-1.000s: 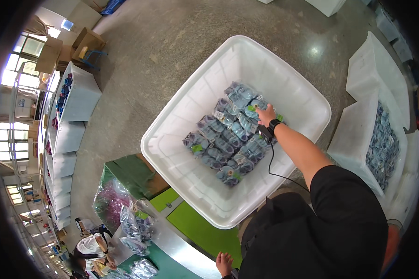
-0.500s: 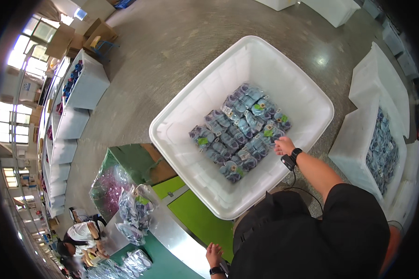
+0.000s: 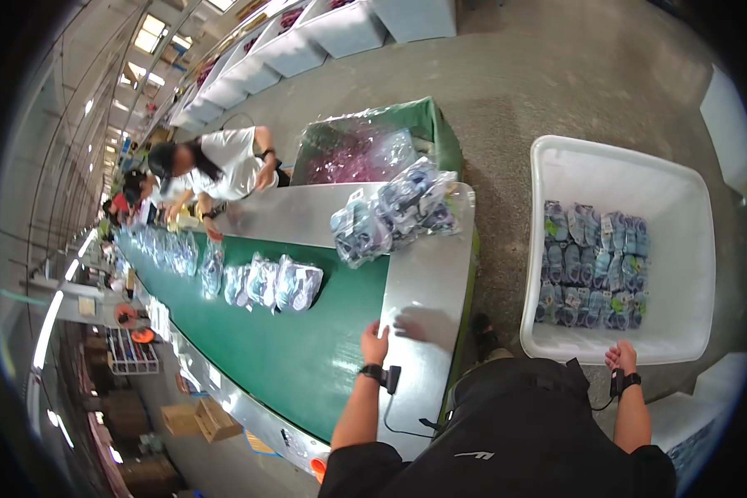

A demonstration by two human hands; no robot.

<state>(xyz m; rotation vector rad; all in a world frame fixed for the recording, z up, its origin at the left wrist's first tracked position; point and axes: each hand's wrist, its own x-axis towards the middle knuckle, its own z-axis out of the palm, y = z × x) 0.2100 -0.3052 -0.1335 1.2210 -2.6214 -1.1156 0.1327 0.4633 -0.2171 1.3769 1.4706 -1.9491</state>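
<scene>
White plastic bin (image 3: 689, 216) sits on the concrete floor to the person's right, with rows of small bluish shoe packs (image 3: 591, 264) laid flat along its bottom. Right hand (image 3: 621, 357) rests at the bin's near rim, fingers curled loosely, not gripping anything as far as I can see. Left hand (image 3: 374, 343) lies flat, fingers spread, on the metal table end (image 3: 427, 274) beside the green conveyor belt (image 3: 257, 332). A heap of clear bagged shoes (image 3: 394, 209) sits further up the table, with more bags (image 3: 261, 282) spaced along the belt. A green crate (image 3: 432, 124) lined with clear plastic holds pinkish stuff.
</scene>
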